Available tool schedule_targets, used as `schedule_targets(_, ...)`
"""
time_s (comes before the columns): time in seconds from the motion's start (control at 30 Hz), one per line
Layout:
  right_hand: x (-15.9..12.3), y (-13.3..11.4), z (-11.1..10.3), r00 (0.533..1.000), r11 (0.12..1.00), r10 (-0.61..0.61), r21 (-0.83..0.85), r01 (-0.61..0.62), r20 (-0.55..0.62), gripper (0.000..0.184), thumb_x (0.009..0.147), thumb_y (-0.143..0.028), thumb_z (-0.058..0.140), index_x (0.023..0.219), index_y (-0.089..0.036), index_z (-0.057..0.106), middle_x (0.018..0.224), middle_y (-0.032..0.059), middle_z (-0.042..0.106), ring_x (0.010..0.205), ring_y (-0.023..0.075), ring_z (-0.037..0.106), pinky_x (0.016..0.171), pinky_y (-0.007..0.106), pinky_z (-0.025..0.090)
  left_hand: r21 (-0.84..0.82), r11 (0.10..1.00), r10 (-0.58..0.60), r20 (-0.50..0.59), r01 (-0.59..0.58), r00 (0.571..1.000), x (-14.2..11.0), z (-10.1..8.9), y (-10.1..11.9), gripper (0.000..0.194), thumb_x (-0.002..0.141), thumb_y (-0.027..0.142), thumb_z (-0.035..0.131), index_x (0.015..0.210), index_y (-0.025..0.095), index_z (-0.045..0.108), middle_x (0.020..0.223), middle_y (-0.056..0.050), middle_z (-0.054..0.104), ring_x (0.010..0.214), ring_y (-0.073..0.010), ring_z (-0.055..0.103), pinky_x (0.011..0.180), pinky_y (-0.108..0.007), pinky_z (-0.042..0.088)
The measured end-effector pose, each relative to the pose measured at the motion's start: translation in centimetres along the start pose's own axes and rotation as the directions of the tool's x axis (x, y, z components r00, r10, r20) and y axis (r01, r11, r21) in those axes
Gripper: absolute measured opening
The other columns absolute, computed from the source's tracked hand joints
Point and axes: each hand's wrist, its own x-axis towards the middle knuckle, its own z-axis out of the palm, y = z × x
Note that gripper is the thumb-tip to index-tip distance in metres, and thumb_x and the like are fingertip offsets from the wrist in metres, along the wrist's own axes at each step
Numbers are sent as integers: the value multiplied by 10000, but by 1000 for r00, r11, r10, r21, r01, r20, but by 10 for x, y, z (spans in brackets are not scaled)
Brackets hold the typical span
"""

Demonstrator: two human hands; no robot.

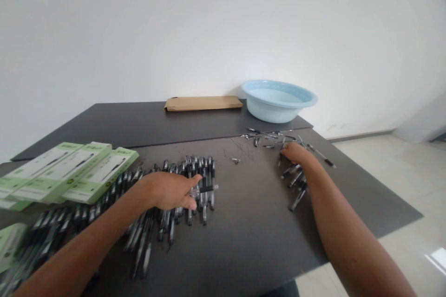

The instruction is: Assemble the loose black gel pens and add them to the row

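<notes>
My left hand is over the right end of a long row of black-and-clear pens. Its fingers are closed around a pen barrel with a black grip, whose tip points right. On the right side of the table, my right hand reaches down among scattered pen parts, thumb and fingers drawn together. A slim dark piece shows at its fingertips, too blurred to name. Several loose pens lie under and beside that wrist. Small pen parts are strewn just beyond the right hand.
Green-and-white pen boxes overlap at the left. A flat cardboard piece and a light blue basin stand at the back by the wall. One pen lies near the right edge of the dark table.
</notes>
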Motion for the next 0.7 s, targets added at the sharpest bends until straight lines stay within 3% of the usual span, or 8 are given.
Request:
schedule_targets(0.3, 1, -1, 1, 992, 998, 52, 19, -55, 115, 311, 828, -300, 486, 852, -78, 703, 805, 155, 695, 665, 210, 665, 604, 265, 490, -7, 999, 51, 23, -51, 998, 5, 2, -3, 725, 855, 423, 439, 1447, 57, 236, 1108, -189, 671, 956, -296, 633, 758, -339, 477)
schedule_targets(0.5, 8, -3, 5, 994, 998, 54, -21, -52, 93, 366, 804, -381, 520, 904, -86, 712, 893, 173, 694, 852, 250, 662, 712, 286, 498, 22, 999, 36, 31, -37, 999, 6, 4, 0, 692, 863, 413, 446, 1443, 79, 268, 1185, -202, 627, 1038, -316, 602, 815, -357, 468)
schedule_targets(0.7, 9, -3, 7, 995, 999, 31, -26, -29, 97, 313, 792, -288, 519, 894, -70, 719, 898, 192, 697, 911, 267, 655, 763, 294, 493, 11, 999, 42, 48, -42, 998, 4, 2, 1, 687, 862, 384, 471, 1436, 58, 278, 1193, -218, 617, 1052, -328, 595, 839, -379, 464)
